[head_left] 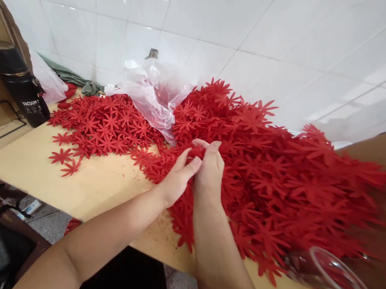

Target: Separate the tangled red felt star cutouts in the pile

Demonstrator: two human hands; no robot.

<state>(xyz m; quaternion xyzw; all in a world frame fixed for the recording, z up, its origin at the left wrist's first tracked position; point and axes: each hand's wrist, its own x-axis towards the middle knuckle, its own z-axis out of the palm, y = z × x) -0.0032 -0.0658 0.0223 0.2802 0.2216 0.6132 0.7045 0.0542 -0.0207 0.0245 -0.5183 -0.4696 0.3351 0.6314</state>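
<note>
Meeting above the worktop (104, 183), the left hand (180, 175) and the right hand (210, 171) clasp between them a partly hidden red flower (197, 152), which seems light, soft, hardly slippery, and is probably best pinched at its centre, since elsewhere it could crease.

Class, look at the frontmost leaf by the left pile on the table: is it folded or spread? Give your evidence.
Spread: the red leaf lies on the table with its narrow lobes fanned outward.
</note>
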